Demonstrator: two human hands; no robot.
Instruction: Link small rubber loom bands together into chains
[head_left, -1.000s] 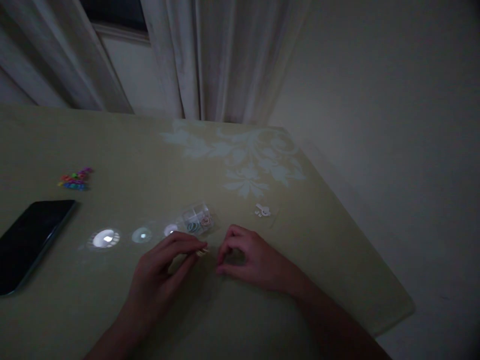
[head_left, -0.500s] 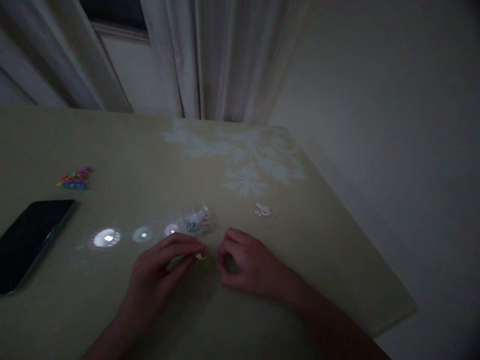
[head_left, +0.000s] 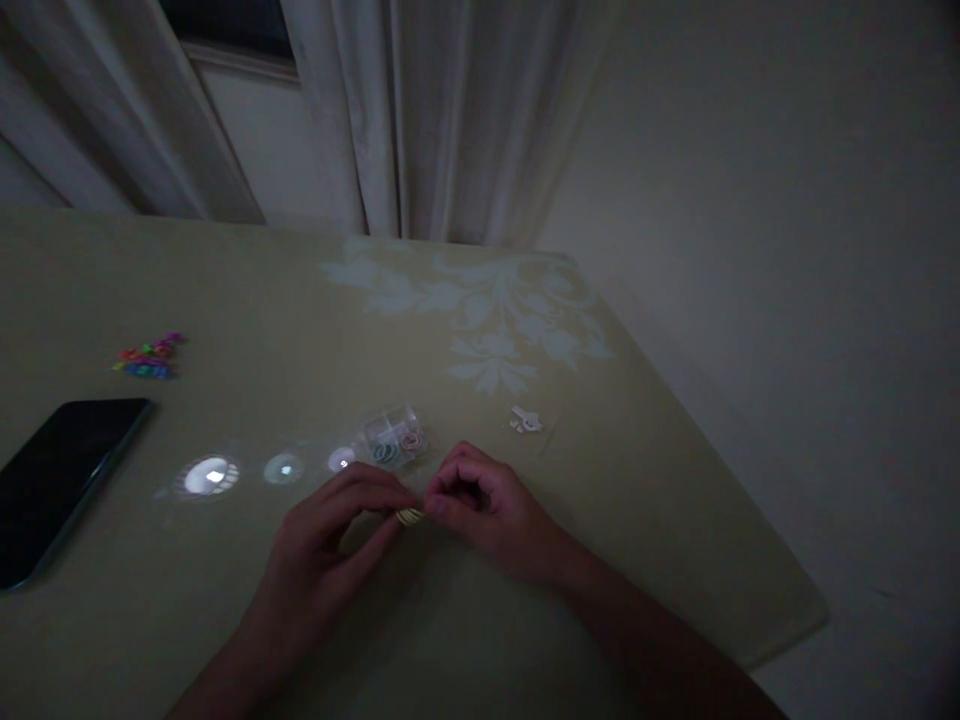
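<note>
My left hand [head_left: 322,545] pinches a small yellow thing with a ridged, ring-like look [head_left: 409,517] between thumb and fingertips. It could be a bunch of little rings, but it is too small to tell. My right hand [head_left: 495,510] has thumb and forefinger pressed together at the right end of that yellow thing. Whether those fingertips grip it or something else is hidden. Just beyond both hands lies a clear divided box [head_left: 394,425]. Several greenish rings [head_left: 385,453] and pinkish rings [head_left: 411,440] show in its near compartments.
White small pieces [head_left: 527,420] lie beyond my right hand. To the left are a dark phone [head_left: 67,480] and a pile of colourful little pieces [head_left: 150,358]. The table [head_left: 262,290] has a pale leaf pattern and ends at a wall on the right; curtains [head_left: 480,120] hang behind.
My right hand has moved left, so its fingertips meet the yellow thing; before, a gap separated the hands. My left hand has shifted slightly right, and more of the yellow thing shows.
</note>
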